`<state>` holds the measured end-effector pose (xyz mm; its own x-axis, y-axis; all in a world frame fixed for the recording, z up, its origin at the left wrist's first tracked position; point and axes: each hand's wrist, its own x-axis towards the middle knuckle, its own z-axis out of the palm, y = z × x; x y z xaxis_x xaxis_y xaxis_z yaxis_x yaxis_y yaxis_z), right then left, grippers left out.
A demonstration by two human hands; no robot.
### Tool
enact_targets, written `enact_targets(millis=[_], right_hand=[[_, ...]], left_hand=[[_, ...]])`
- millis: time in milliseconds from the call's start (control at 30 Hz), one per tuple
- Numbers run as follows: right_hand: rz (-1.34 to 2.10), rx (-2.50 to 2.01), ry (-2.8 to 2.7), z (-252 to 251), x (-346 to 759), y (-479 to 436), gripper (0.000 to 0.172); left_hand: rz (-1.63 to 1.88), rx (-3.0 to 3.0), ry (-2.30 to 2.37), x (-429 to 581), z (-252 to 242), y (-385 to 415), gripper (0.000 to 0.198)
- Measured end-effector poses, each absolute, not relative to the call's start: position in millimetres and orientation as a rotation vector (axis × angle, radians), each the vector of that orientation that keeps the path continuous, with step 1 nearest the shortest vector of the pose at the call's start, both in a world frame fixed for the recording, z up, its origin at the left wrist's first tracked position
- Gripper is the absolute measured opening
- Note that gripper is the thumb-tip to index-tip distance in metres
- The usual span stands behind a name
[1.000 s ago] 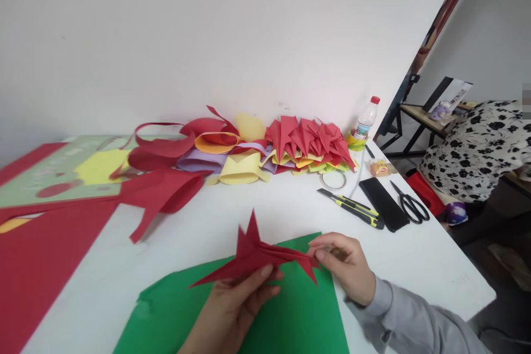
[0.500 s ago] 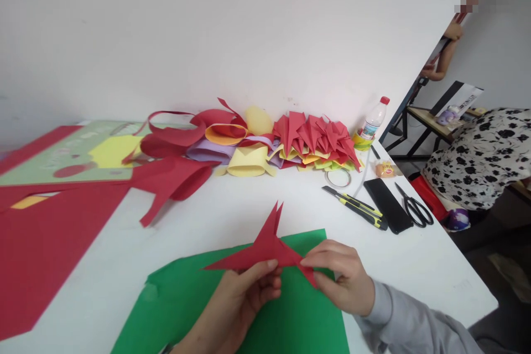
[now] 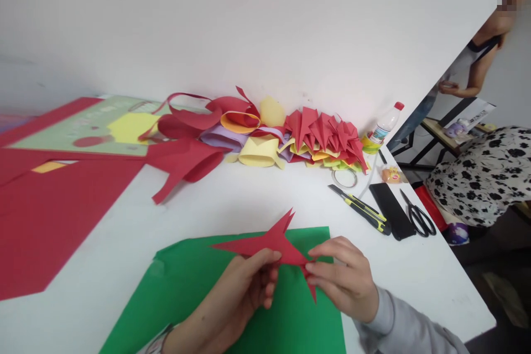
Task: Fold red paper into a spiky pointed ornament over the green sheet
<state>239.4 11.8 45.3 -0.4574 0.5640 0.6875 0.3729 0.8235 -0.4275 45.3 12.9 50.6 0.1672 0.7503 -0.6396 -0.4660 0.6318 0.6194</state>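
A red folded-paper crane (image 3: 265, 244) with long pointed ends is held over a sheet of green paper (image 3: 182, 287). My left hand (image 3: 253, 282) grips its middle from below, thumb on top and fingers curled beneath. At the crane's right end, my right hand (image 3: 348, 276) pinches the fold, and a narrow red point sticks down past its fingertips. Part of the crane is hidden behind the fingers of both hands.
Against the wall are several red paper cranes (image 3: 326, 130) and curled paper shapes (image 3: 259, 150). A utility knife (image 3: 363, 211), a black case (image 3: 392, 211), scissors (image 3: 420, 220), a tape roll (image 3: 344, 178) and a bottle (image 3: 384, 127) are at right. Large red paper (image 3: 53, 221) covers the left. A person (image 3: 477, 66) stands beyond.
The view has shifted slightly. My right fingers have changed their grip at the crane's right end, whose narrow point now hangs more steeply downward. My left hand keeps its hold.
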Motion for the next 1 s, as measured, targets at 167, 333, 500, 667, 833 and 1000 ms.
enact_targets(millis=[167, 333, 500, 667, 833, 1000], right_hand=[[0.250, -0.714, -2.099, 45.5, 235.6, 13.9, 0.020], [0.315, -0.760, -2.044, 44.9, 233.9, 13.8, 0.021], [0.303, -0.802, -2.051, 43.6, 232.9, 12.8, 0.023], [0.263, -0.841, -2.058, 40.0, 232.9, 12.1, 0.019], [0.215, -0.858, -2.058, 38.5, 232.8, 12.6, 0.015], [0.204, -0.867, -2.061, 39.3, 232.3, 12.8, 0.014]], left_hand=[[0.852, 0.325, 1.155, 46.3, 54.4, 13.2, 0.026], [0.851, 0.353, 1.143, 45.0, 53.2, 11.7, 0.028], [0.858, 0.369, 1.145, 45.4, 51.8, 10.3, 0.029], [0.875, 0.388, 1.134, 47.1, 50.9, 11.1, 0.030], [0.888, 0.416, 1.134, 48.1, 50.2, 9.5, 0.030], [0.890, 0.431, 1.134, 47.9, 51.7, 7.1, 0.031]])
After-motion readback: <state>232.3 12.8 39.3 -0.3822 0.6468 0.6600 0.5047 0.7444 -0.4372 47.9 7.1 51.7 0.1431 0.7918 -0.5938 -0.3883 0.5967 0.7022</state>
